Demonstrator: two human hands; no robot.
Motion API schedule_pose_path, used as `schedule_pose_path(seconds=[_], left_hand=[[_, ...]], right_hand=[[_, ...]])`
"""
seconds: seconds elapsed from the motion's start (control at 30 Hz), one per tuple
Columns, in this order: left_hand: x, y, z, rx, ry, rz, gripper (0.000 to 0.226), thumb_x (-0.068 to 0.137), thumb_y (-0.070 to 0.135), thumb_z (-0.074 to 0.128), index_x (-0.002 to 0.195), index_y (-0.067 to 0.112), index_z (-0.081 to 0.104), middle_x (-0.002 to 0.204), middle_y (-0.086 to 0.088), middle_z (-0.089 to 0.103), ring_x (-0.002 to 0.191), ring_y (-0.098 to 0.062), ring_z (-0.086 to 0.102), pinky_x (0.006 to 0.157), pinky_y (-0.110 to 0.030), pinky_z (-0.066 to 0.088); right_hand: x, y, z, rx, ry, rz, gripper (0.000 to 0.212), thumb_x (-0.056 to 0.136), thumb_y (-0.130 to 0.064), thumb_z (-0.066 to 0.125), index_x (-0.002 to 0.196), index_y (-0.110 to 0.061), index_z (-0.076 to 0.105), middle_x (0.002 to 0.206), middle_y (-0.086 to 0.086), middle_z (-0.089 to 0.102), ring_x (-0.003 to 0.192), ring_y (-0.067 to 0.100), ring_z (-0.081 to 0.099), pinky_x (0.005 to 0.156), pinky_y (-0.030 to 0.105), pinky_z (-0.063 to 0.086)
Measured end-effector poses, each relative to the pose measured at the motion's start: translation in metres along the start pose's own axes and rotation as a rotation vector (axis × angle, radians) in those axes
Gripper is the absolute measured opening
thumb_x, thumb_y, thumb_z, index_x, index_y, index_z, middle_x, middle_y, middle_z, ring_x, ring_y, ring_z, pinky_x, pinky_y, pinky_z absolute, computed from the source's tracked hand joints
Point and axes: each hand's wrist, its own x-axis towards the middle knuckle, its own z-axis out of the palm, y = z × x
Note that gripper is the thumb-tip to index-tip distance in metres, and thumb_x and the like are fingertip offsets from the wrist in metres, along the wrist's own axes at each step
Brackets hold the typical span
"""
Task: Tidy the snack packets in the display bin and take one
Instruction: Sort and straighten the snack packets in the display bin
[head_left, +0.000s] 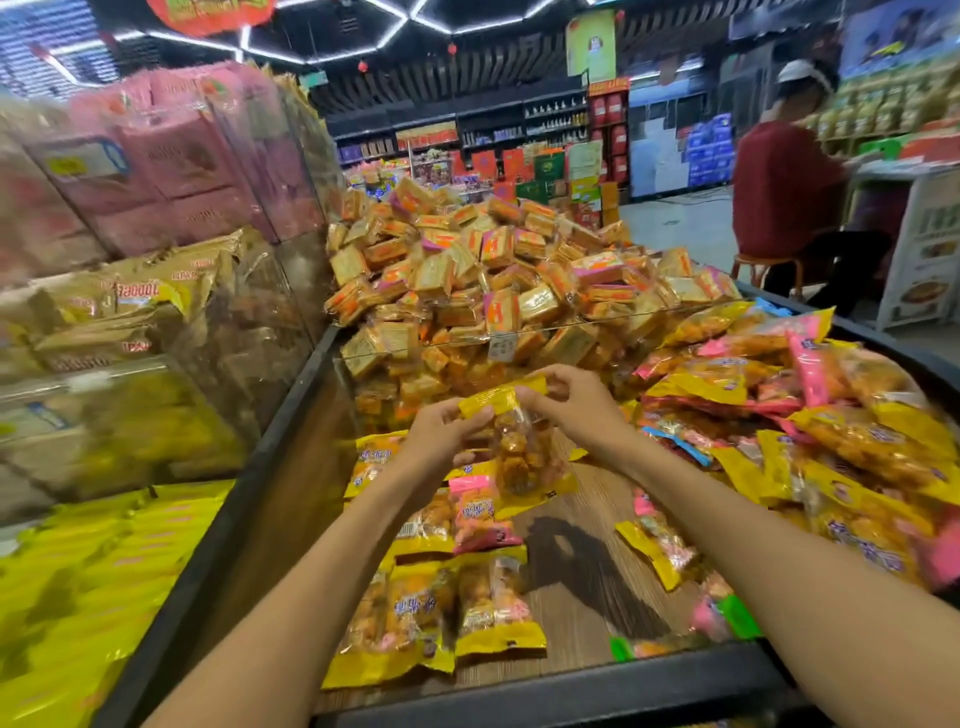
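Both my left hand (447, 423) and right hand (563, 402) pinch the yellow top of one snack packet (519, 447) above the display bin (545, 680); a loose pinch could drop it back among the others.

Just one head cam, looking forward and down over the display bin (545, 691) near edge, hands close up.

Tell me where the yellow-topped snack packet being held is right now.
The clear, yellow-topped snack packet hangs mid-frame in the head view, pinched between the left hand and right hand, above the wood-floored display bin.
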Motion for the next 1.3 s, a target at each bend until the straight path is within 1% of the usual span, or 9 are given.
schedule_pose_path(seconds=[0.13,0.4,0.63,0.77,0.87,0.93,1.07,1.17,1.3], left_hand=[[-0.002,0.002,0.001,-0.007,0.014,0.018,0.012,0.093,0.02,0.058,0.093,0.01,0.064,0.094,-0.008,0.07,0.082,-0.02,0.066,0.062,-0.023,0.054],[-0.004,0.001,0.001,0.052,0.044,0.132,0.022,0.092,0.026,0.059,0.078,0.011,0.068,0.072,0.004,0.07,0.064,-0.005,0.064,0.066,-0.022,0.055],[-0.002,0.002,-0.005,0.026,0.133,0.132,0.024,0.092,0.025,0.06,0.088,0.004,0.071,0.082,-0.008,0.069,0.07,-0.015,0.063,0.064,-0.022,0.054],[-0.006,0.011,-0.004,0.023,0.039,0.064,0.023,0.092,0.035,0.056,0.081,0.019,0.068,0.069,0.011,0.071,0.07,-0.009,0.065,0.07,-0.025,0.055],[-0.011,0.013,-0.003,0.223,-0.114,-0.037,0.022,0.085,0.044,0.059,0.096,0.025,0.065,0.105,0.008,0.068,0.101,-0.012,0.06,0.077,-0.025,0.055],[-0.012,0.009,-0.003,0.265,-0.197,-0.085,0.057,0.079,0.033,0.07,0.13,0.012,0.053,0.142,-0.006,0.046,0.128,-0.023,0.046,0.086,-0.036,0.056],[-0.011,0.003,-0.005,0.272,-0.155,-0.076,0.068,0.077,0.007,0.074,0.137,0.002,0.043,0.119,-0.02,0.06,0.108,-0.025,0.062,0.096,-0.039,0.051],[-0.01,0.002,-0.009,0.195,-0.129,-0.035,0.059,0.078,0.002,0.072,0.131,0.0,0.049,0.092,-0.015,0.07,0.085,-0.019,0.07,0.08,-0.026,0.056],[-0.005,0.003,-0.013,0.13,-0.047,-0.04,0.075,0.073,0.007,0.077,0.137,-0.003,0.041,0.122,-0.026,0.058,0.1,-0.031,0.067,0.086,-0.038,0.056]], right_hand=[[0.001,0.002,-0.003,0.15,0.024,-0.011,0.03,0.089,-0.019,0.065,0.062,-0.015,0.055,0.056,-0.007,0.052,0.062,0.007,0.051,0.062,0.031,0.046],[-0.003,-0.002,-0.003,0.239,0.163,-0.008,0.024,0.09,-0.017,0.065,0.067,-0.016,0.06,0.063,-0.001,0.055,0.058,0.003,0.051,0.051,0.014,0.041],[-0.002,-0.002,0.002,0.437,-0.101,0.211,0.023,0.092,-0.03,0.059,0.098,-0.01,0.068,0.099,0.01,0.069,0.089,0.019,0.066,0.073,0.033,0.055],[-0.003,-0.006,0.001,0.458,0.023,0.173,0.026,0.094,-0.02,0.057,0.1,0.004,0.066,0.086,0.01,0.065,0.07,0.014,0.063,0.051,0.022,0.052],[-0.004,-0.007,-0.005,0.526,0.109,0.193,0.02,0.096,-0.018,0.055,0.093,-0.001,0.066,0.079,0.007,0.064,0.062,0.012,0.062,0.046,0.021,0.051],[-0.004,-0.008,-0.008,0.541,0.131,0.189,0.019,0.096,-0.02,0.054,0.085,-0.011,0.066,0.079,0.003,0.066,0.063,0.01,0.062,0.048,0.021,0.052],[-0.003,-0.008,-0.008,0.551,0.072,0.219,0.018,0.095,-0.027,0.055,0.087,-0.013,0.064,0.078,0.001,0.066,0.061,0.007,0.062,0.048,0.019,0.049],[-0.004,-0.007,-0.004,0.562,-0.168,0.244,0.031,0.078,-0.032,0.069,0.102,-0.014,0.061,0.09,0.002,0.068,0.071,0.007,0.065,0.06,0.02,0.051],[-0.005,-0.002,0.003,0.532,-0.372,0.266,0.068,0.064,-0.003,0.078,0.123,-0.018,0.05,0.111,0.004,0.069,0.106,0.018,0.064,0.093,0.035,0.051]])
